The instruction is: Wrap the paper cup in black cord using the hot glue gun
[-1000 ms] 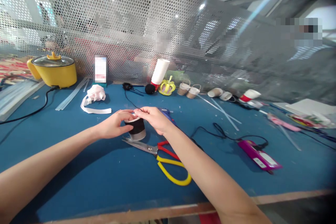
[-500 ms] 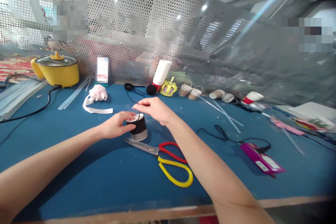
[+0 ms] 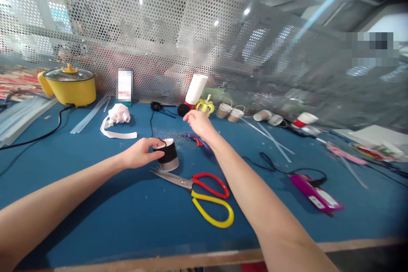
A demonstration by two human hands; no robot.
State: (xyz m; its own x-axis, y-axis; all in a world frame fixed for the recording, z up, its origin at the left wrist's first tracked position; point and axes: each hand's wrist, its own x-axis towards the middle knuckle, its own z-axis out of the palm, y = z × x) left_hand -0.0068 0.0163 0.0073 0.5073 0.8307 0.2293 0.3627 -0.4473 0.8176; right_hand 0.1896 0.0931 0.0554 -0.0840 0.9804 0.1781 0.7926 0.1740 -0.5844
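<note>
My left hand (image 3: 143,153) is closed around a small paper cup (image 3: 168,163) standing on the table, its upper part wrapped in black. Thin black cord (image 3: 151,124) runs from the cup's rim to a small coil (image 3: 156,105) behind it. My right hand (image 3: 199,122) hovers to the right, fingers loosely stretched, with nothing seen in them. Under that wrist lies a blue glue gun (image 3: 193,137) with a red trigger, partly hidden by the arm. Large scissors (image 3: 183,182) with red and yellow handles lie in front of the cup.
A yellow electric pot (image 3: 72,89), a phone (image 3: 124,86) and crumpled white ribbon (image 3: 118,114) stand or lie at the left. Behind my right hand are a black ball (image 3: 182,110), stacked paper cups (image 3: 196,88) and a yellow pumpkin-shaped frame (image 3: 205,104). A purple power strip (image 3: 315,193) lies right.
My right hand has let go of the black cord and moved right and away from the cup. The cord now lies slack, and the glue gun shows. My left hand stays on the cup.
</note>
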